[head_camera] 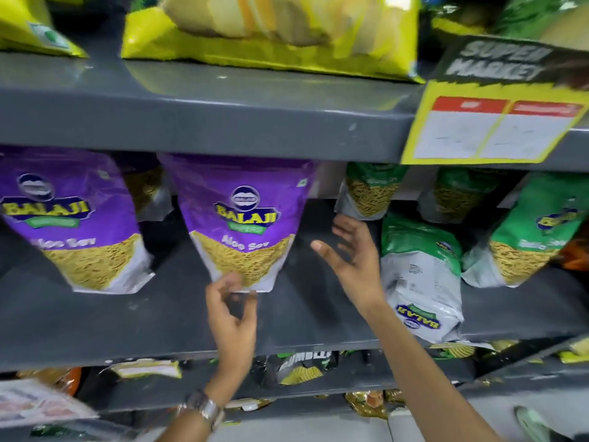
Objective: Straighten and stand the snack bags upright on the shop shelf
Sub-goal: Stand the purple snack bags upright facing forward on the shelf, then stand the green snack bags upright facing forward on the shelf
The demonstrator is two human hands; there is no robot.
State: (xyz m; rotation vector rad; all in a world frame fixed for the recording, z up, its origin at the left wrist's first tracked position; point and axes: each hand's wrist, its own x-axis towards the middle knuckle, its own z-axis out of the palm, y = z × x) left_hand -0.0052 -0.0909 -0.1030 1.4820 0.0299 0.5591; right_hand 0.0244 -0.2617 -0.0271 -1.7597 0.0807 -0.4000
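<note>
Two purple Aloo Sev bags stand upright on the grey middle shelf [95, 320]: one at the left [73, 218], one in the middle [242, 218]. My left hand [232, 317] is just below the middle bag's bottom edge, fingers curled and touching it, not clearly gripping. My right hand [353, 260] hovers open in the gap between the middle purple bag and a green-and-white bag [420, 279] that lies upside down, its back facing out. Another green bag [535, 231] leans at the right. Two more green bags [369, 189] stand further back.
The upper shelf carries yellow snack bags [271, 30]. A yellow and black "Super Market" price tag [490, 122] hangs from its front edge at right. The shelf below holds several dark and yellow bags [302, 368]. A wristwatch [204, 406] is on my left wrist.
</note>
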